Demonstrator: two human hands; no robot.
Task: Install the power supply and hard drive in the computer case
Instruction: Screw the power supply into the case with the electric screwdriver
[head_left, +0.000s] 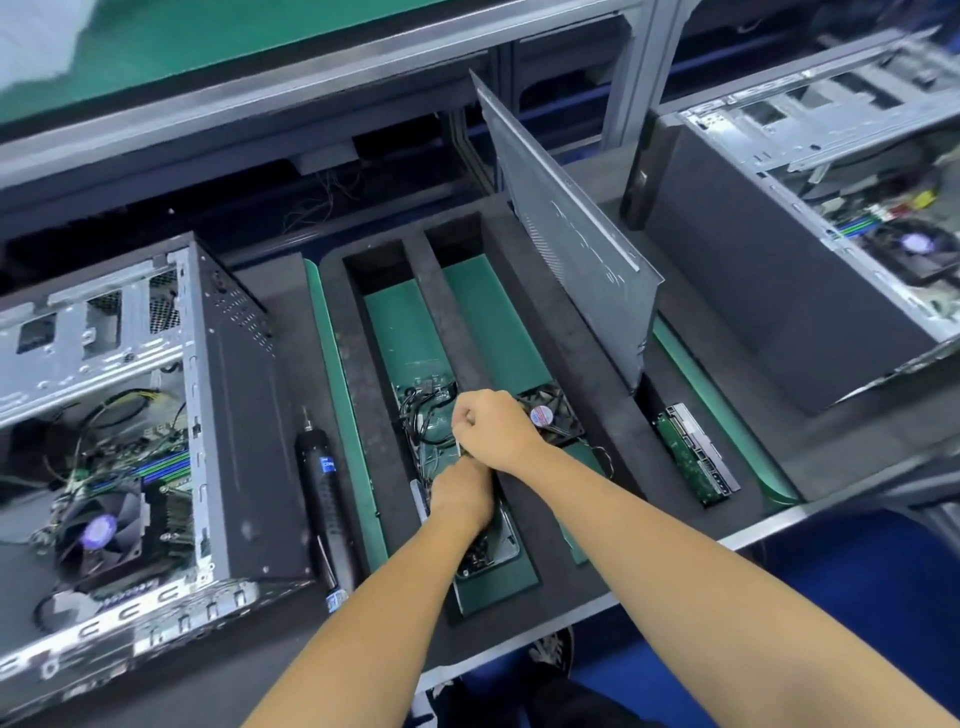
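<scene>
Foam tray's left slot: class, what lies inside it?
The foam tray holds black cables on green lining; both hands, left hand and right hand, cover the part gripped.

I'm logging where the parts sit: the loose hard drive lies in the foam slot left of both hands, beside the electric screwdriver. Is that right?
Not quite. The head view shows the hard drive in the foam slot to the right of both hands, below the leaning metal side panel. The electric screwdriver lies on the left, beside the open computer case.
</scene>
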